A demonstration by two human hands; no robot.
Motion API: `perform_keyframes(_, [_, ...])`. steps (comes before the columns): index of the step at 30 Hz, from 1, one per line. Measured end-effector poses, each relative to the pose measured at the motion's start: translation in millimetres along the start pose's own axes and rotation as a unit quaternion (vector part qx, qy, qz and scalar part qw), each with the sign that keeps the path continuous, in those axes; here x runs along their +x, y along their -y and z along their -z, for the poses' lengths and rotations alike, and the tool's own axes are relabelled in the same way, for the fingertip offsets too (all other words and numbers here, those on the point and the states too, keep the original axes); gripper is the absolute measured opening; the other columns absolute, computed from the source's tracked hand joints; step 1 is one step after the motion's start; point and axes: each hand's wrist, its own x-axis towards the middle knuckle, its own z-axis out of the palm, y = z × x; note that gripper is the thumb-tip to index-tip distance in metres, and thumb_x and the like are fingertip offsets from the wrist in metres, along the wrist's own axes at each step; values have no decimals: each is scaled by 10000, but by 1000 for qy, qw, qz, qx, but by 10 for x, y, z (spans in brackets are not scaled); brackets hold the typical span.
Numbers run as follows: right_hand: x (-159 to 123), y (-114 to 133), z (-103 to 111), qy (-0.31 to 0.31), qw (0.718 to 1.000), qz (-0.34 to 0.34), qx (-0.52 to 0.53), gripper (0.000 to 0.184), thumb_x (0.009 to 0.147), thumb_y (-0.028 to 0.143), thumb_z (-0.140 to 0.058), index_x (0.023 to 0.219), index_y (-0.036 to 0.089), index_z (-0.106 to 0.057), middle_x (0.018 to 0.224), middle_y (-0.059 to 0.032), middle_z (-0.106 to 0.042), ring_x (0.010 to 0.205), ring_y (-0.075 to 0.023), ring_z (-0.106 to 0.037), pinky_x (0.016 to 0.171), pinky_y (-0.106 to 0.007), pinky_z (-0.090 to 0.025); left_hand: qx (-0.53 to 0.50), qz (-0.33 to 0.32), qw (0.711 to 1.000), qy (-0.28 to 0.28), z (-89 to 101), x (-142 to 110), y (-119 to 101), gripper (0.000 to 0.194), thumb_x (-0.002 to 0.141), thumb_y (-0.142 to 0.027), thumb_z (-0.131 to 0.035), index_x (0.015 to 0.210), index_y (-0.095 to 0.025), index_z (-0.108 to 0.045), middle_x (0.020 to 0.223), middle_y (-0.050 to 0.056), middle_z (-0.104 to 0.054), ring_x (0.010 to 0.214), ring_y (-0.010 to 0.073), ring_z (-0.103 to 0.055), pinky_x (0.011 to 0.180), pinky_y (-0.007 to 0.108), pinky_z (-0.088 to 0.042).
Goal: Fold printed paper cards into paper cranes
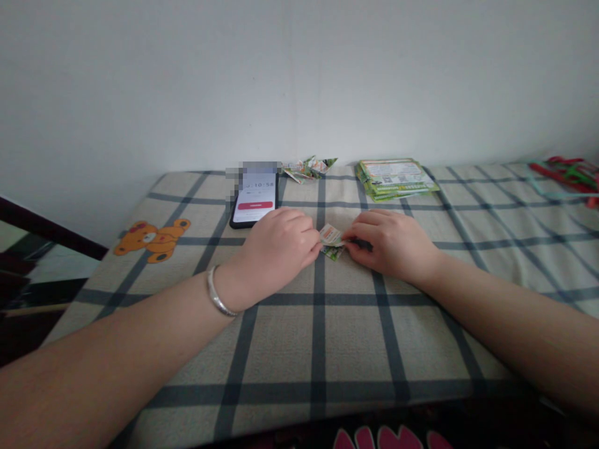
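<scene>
Between my two hands is a small folded piece of printed paper (332,236), white and orange on top with green beneath. My left hand (283,242), with a silver bracelet at the wrist, pinches its left edge. On the other side, my right hand (389,242) grips the right edge between thumb and fingertips. The fingers partly cover the paper, so its full folded shape is hidden. It is held low over the checked tablecloth (290,349).
A phone (255,196) showing a timer lies behind my left hand. Folded paper pieces (309,168) sit by the wall, with a stack of green printed leaflets (397,178) to their right. A bear sticker (152,240) is at left; red and green strips (568,178) lie far right.
</scene>
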Motion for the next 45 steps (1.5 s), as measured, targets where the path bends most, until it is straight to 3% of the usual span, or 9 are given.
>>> perform_keyframes(14, [44, 32, 13, 0, 995, -86, 52, 196, 826, 264, -578, 649, 181, -592, 710, -24, -624, 690, -147, -542, 604, -272, -339, -1, 65, 998, -7, -13, 10, -21, 194, 875, -247, -563, 712, -171, -637, 736, 43, -640, 776, 226, -589, 702, 373, -447])
perform_keyframes(24, [42, 12, -9, 15, 985, -136, 101, 213, 824, 298, -595, 645, 186, -565, 690, -13, -612, 650, -133, -504, 569, -265, -309, -109, 144, 984, 5, -41, 43, 19, 207, 853, -269, -586, 670, -185, -638, 706, 27, -652, 758, 203, -581, 731, 352, -433])
perform_keyframes(34, [109, -8, -20, 66, 966, -209, 136, 285, 857, 402, -575, 662, 194, -585, 661, -7, -603, 594, -122, -478, 520, -267, -280, -98, 124, 987, 10, -133, 70, 58, 270, 911, -287, -531, 697, -169, -646, 714, 45, -657, 785, 199, -568, 793, 360, -450])
perform_keyframes(40, [129, 20, -11, 74, 965, -215, 128, 280, 855, 405, -556, 671, 195, -576, 640, -3, -596, 560, -120, -462, 498, -264, -268, -50, 120, 992, -6, -132, 62, 39, 261, 895, -303, -551, 682, -178, -634, 694, 45, -634, 781, 219, -554, 724, 369, -424])
perform_keyframes(45, [130, 26, -4, 71, 972, -196, 109, 255, 849, 378, -555, 669, 199, -540, 634, -5, -584, 568, -125, -453, 509, -262, -265, -15, 97, 995, -19, -147, 48, 19, 214, 916, -293, -532, 794, -161, -649, 829, 81, -637, 916, 252, -539, 777, 389, -434])
